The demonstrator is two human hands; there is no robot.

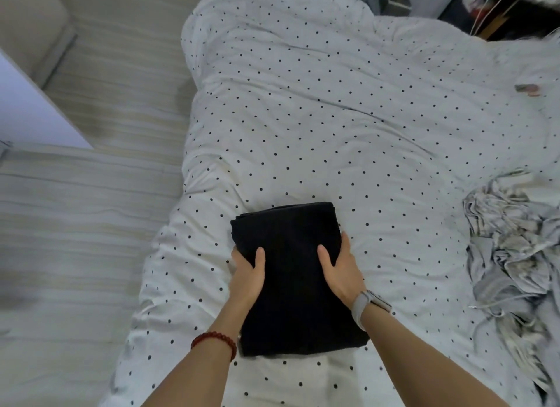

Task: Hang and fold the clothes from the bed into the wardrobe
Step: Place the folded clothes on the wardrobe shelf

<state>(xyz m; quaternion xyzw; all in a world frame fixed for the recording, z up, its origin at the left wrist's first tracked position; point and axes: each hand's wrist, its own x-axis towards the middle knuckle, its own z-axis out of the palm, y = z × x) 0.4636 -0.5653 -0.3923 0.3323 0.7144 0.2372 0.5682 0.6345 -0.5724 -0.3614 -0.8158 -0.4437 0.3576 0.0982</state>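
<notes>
A: What is showing at the far left?

B: A pale striped floor is running along the left side, and a white panel is slanting in from the left edge. The picture is blurring there, so I cannot tell what the panel belongs to.

A: And moving toward the middle?

B: The bed is lying under a white cover with small dark dots. A left forearm wearing a red bead bracelet is reaching in from the bottom. The left hand is gripping the left edge of a folded black garment; its thumb is lying on top and its fingers are curling under the edge, clamped on the cloth.

A: Where is the garment sitting?

B: It is lying flat on the bed cover, near the bottom centre, folded into a tidy rectangle.

A: And the other side?

B: The right hand is holding the garment's right edge, thumb on top, the remaining fingers wrapping down the side. A grey wristwatch is sitting on that wrist.

A: Further right?

B: A crumpled grey and white heap of clothes is lying on the bed, well apart from the black garment. A dark wardrobe opening is showing at the top right, its contents too blurred to tell.
</notes>
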